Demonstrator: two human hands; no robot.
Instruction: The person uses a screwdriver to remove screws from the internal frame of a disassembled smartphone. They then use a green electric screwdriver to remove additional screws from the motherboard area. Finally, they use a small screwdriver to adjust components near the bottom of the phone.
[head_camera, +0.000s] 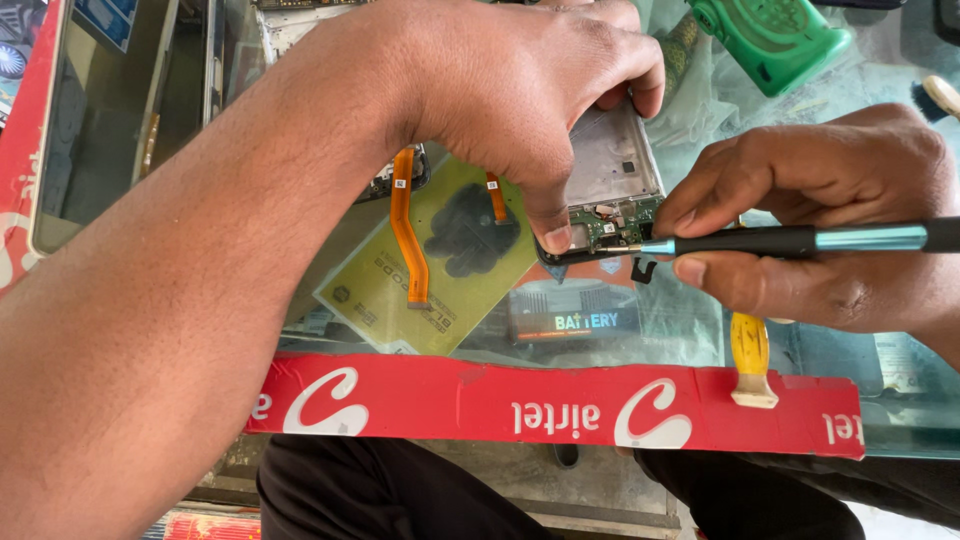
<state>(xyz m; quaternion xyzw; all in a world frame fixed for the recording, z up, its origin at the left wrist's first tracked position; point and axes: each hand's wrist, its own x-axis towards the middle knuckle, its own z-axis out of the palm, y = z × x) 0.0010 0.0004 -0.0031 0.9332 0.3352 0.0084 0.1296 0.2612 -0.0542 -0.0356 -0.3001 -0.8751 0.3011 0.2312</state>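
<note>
My right hand (800, 215) is closed around a black and teal screwdriver (800, 240), its tip resting on the small green circuit board (615, 222) at the lower end of an opened phone frame (608, 165). My left hand (520, 90) pinches that frame from above, fingers curled over it, thumb pressed down beside the board. All this sits on a glass counter (680, 320) edged with a red strip (480, 400), with orange ribbon cables (408, 225) on a yellow-green sheet (440, 270) to the left and a green case (775, 40) further back.
</note>
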